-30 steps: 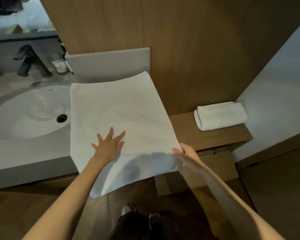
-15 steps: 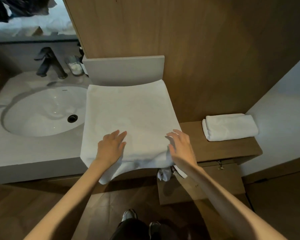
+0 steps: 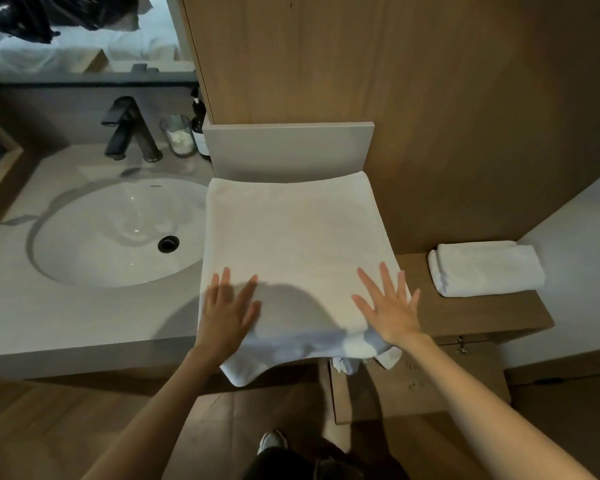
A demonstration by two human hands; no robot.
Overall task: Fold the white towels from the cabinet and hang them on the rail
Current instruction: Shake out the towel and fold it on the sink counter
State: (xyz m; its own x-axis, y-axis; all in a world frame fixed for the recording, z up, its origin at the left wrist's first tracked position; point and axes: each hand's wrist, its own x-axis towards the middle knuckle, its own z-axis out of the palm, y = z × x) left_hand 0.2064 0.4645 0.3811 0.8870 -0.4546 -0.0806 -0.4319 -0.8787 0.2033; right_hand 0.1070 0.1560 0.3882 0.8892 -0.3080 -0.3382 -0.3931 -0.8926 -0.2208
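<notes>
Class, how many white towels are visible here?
2: a spread towel on the counter beside the sink, a folded towel on the wooden ledge. More may be hidden.

Nothing can be read: a small mark on the sink point(image 3: 118, 233), the dark bottle point(image 3: 199, 128) label and faint scrawls on the cabinet door point(image 3: 420, 382) are too blurred

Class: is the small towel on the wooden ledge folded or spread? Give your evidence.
Folded: the towel is a compact, thick rectangle on the ledge, with stacked layers showing at its left end.
</notes>
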